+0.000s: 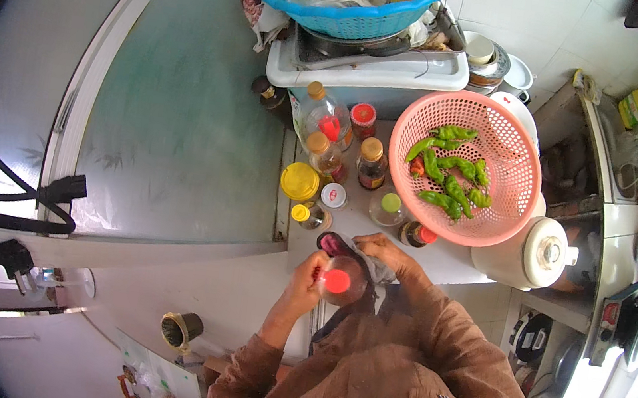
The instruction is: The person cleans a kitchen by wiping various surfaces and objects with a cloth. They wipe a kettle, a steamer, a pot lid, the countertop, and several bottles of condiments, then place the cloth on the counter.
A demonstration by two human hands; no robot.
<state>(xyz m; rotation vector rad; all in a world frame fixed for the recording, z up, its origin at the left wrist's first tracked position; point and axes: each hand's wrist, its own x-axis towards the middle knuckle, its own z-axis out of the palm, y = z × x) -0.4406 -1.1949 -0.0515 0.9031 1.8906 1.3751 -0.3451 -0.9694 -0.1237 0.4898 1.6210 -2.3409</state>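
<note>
My left hand (307,276) grips a clear plastic bottle (350,291) with a red cap by its side, close in front of my body. My right hand (386,252) pinches a grey cloth (380,271) with a dark, pink-patterned part, which lies against the bottle's far side. Where exactly the cloth touches the bottle is partly hidden. Just beyond my hands on the counter (347,218) stand a small yellow-capped bottle (310,216), a white-lidded jar (333,195), a green-capped jar (387,208) and a red-capped dark bottle (418,234).
A pink colander (510,215) holds green peppers (461,168) and one red one. Beside it stands a cream lidded pot (541,252). Several gold-capped bottles (370,160) and a yellow-lidded tub (299,181) stand left of it. A blue basket (342,21) sits at the back, above a white container (371,79).
</note>
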